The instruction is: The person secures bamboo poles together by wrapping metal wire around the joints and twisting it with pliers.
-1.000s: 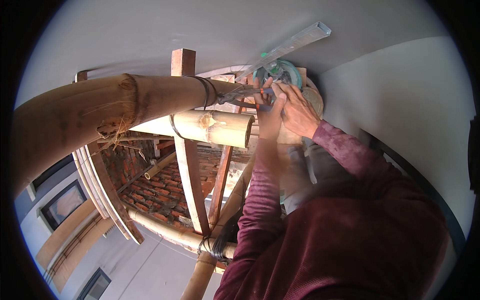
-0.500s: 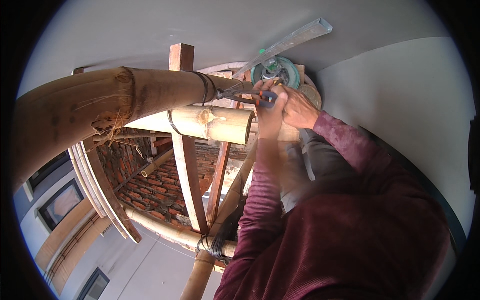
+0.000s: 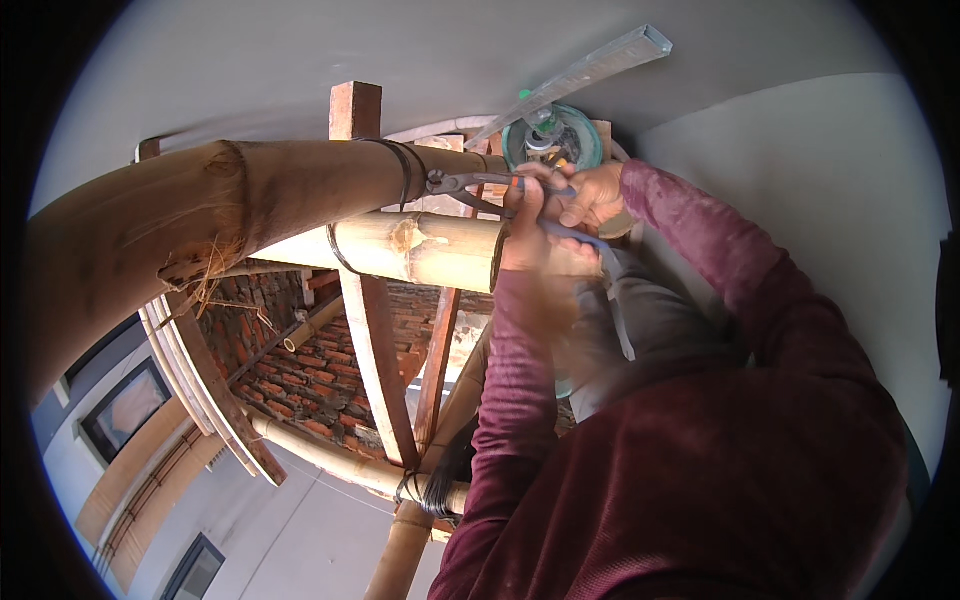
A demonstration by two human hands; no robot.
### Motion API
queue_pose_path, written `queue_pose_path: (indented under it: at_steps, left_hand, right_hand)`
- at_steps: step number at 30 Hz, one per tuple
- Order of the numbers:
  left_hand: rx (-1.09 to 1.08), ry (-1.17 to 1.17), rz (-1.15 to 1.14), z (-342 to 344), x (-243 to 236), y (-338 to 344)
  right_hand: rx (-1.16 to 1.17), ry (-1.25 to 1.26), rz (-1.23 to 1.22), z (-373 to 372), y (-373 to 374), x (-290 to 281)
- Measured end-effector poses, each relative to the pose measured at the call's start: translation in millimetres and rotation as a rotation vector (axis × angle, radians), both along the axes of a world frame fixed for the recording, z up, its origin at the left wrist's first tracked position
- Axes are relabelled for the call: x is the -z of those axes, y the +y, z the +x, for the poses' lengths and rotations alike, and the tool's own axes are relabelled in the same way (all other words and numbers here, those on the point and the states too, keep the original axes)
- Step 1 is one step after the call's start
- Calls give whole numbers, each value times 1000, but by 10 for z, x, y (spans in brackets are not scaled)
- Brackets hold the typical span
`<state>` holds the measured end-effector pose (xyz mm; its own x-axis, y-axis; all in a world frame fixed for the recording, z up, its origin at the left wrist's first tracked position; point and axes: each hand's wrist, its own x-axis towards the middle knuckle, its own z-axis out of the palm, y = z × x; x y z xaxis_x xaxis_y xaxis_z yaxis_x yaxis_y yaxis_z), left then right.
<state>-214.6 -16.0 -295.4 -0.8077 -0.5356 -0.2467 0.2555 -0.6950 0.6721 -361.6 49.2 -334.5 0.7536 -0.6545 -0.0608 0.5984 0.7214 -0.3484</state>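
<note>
A pair of long-handled pincers (image 3: 442,183) reaches left from my hands, its metal head beside the black wire (image 3: 405,172) looped around the thick upper bamboo pole (image 3: 320,180). My left hand (image 3: 524,228) is closed around the pincers near the start of the blue-and-orange handles. Just right of it, my right hand (image 3: 596,194) is closed at the handle ends, its fingertips partly hidden. The two handles stand apart. Under the upper pole lies a paler cut bamboo pole (image 3: 450,245), tied by another wire loop to an upright timber (image 3: 377,350).
A teal bucket (image 3: 597,150) with a green-capped bottle (image 3: 541,120) stands beyond my hands. A metal channel (image 3: 600,70) leans over it. Below are a brick wall (image 3: 320,380), a lower bamboo pole (image 3: 320,445) and a bundle of black wire (image 3: 440,490).
The pincers' handles have spread apart, and their head has shifted slightly left. My right hand has moved slightly right, from beside my left fingers to the handle ends.
</note>
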Motion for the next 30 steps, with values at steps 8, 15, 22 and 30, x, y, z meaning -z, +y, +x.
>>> queue_pose_path:
  at_steps: [8, 15, 22, 30]
  left_hand:
    - [-294, -130, -80, -242, 120, 105]
    - [-358, -212, -209, -401, 385, -1]
    - [-476, -273, -447, -661, 640, -275]
    - [-61, -340, -486, -126, 439, -153]
  right_hand:
    - [667, 1851, -535, 308, 344, -485]
    - [887, 2168, -486, 358, 20, -163]
    - [1031, 2021, -810, -58, -571, 562]
    - [780, 1930, -625, 220, -81, 157]
